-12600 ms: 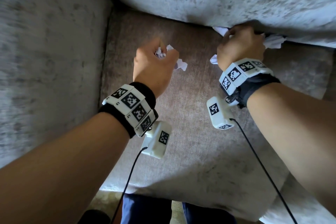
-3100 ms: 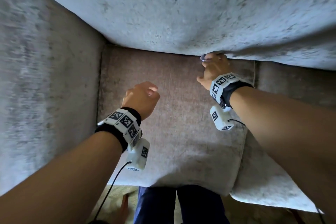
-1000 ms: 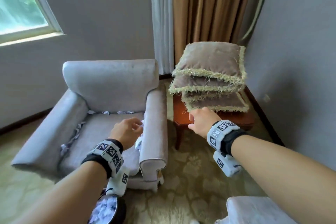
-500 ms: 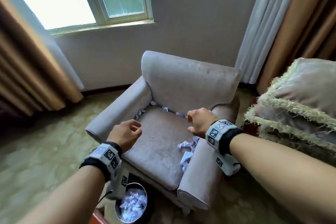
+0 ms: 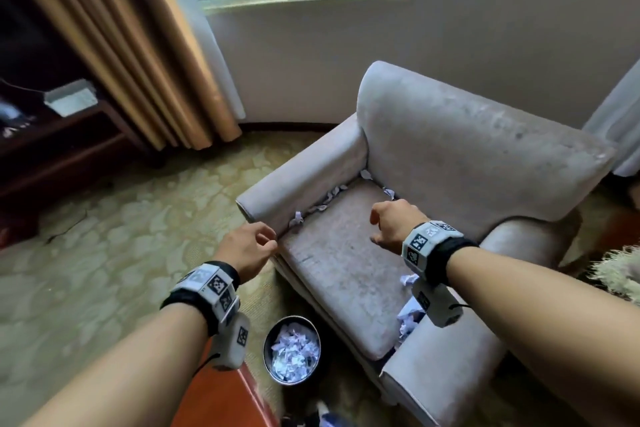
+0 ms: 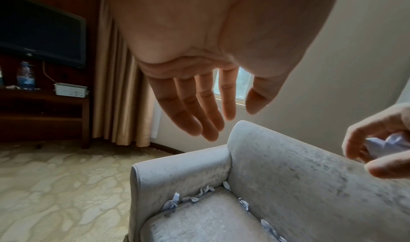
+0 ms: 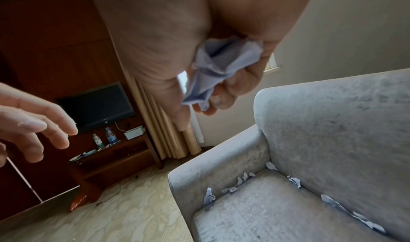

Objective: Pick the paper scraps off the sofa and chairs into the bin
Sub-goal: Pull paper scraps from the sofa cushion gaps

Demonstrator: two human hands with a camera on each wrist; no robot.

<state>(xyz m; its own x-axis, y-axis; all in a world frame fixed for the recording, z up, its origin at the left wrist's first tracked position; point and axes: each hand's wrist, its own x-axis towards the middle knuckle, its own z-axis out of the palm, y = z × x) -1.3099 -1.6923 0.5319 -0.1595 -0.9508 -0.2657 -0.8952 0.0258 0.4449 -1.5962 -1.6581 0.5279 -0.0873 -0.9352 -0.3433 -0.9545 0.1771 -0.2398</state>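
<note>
A crumpled paper scrap (image 7: 218, 66) sits clenched in the right hand (image 5: 394, 229) above the armchair (image 5: 467, 184) seat; more scraps (image 5: 322, 201) line its creases. The left hand (image 5: 247, 246) hangs slack-fingered and empty. The bin (image 5: 291, 348), at 6 o'clock, has risen since half a second ago. A red box (image 7: 78, 202) bears unreadable lettering.

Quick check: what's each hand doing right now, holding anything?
Left hand: open, fingers straight and relaxed, holding nothing.
Right hand: fingers curled round a crumpled paper scrap.
</note>
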